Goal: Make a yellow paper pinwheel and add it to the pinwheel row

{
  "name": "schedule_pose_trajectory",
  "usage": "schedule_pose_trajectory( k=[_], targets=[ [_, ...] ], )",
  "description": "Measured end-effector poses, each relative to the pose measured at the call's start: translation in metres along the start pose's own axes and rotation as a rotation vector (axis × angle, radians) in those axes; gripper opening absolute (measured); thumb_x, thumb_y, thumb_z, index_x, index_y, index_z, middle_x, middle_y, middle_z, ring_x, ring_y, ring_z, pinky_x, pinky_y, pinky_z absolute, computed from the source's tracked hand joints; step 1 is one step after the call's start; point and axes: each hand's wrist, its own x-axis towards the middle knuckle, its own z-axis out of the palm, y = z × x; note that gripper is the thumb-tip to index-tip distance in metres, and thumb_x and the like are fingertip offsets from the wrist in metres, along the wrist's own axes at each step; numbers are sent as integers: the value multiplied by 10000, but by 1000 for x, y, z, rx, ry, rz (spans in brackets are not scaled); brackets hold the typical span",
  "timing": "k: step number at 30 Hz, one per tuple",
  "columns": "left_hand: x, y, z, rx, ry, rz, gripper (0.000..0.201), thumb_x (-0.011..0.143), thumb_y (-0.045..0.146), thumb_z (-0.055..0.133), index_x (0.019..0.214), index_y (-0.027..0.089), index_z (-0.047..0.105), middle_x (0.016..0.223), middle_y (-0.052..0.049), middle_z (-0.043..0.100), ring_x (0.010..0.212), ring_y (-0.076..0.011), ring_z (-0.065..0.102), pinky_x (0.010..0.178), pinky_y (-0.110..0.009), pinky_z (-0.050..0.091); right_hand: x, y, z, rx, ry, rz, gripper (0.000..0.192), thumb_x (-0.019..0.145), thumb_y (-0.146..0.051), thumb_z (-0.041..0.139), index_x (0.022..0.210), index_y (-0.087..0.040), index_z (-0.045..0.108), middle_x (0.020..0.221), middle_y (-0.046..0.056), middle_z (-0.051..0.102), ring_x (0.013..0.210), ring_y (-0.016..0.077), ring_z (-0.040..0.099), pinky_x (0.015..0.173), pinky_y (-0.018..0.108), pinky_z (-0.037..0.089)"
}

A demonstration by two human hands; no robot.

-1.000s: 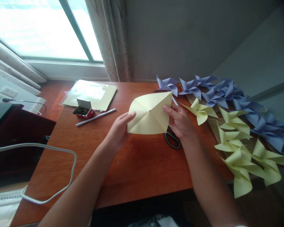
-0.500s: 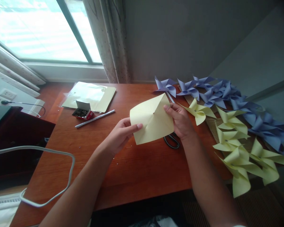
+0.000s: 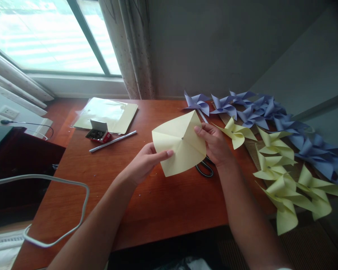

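Note:
A square sheet of pale yellow paper (image 3: 177,150) is held up above the table between my two hands. Fold lines cross it, and a small hole or mark shows at its middle. My left hand (image 3: 149,160) pinches the lower left edge, thumb on top and fingers underneath. On the other side, my right hand (image 3: 212,142) grips the right edge with its thumb on the face. Behind the paper and my right wrist lies a pair of scissors, only its black handle (image 3: 205,168) showing.
Yellow pinwheels (image 3: 276,148) and purple pinwheels (image 3: 253,116) crowd the right side. Back left on the wooden table (image 3: 169,210) are a packet of paper (image 3: 126,116), a small open box (image 3: 99,135) and a white stick (image 3: 112,141). A white cable (image 3: 86,202) loops over the left edge.
The paper has turned and tilted slightly, its left side shifting left and its lower corner dropping. My left thumb lies a little further in. Both hands keep their hold.

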Motion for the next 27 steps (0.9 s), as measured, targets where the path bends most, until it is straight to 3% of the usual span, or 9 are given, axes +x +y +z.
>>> schedule_pose_trajectory(
  k=[8, 21, 27],
  targets=[
    [1, -1, -1, 30, 23, 2, 473, 763, 292, 830, 1204, 145, 738, 1132, -138, 771, 1055, -301, 716, 899, -337, 542, -1, -1, 0, 24, 30, -10, 150, 812, -383, 785, 852, -247, 737, 758, -20, 739, 637, 134, 656, 670, 256, 552],
    [-3, 2, 1, 86, -3, -11, 470, 727, 258, 852, 1171, 151, 740, 1072, -138, 781, 979, -282, 723, 833, -331, 553, 0, -2, 2, -57, 89, 14, 251, 744, -472, 810, 827, -259, 706, 769, -9, 743, 685, 180, 676, 664, 305, 555],
    [-4, 6, 1, 213, -51, -36, 360, 751, 275, 831, 1080, 148, 760, 1021, -113, 785, 970, -272, 708, 819, -316, 546, 1, 0, -1, -58, 98, 0, 229, 756, -452, 811, 828, -257, 715, 748, -16, 736, 653, 161, 654, 628, 282, 549]
  ],
)
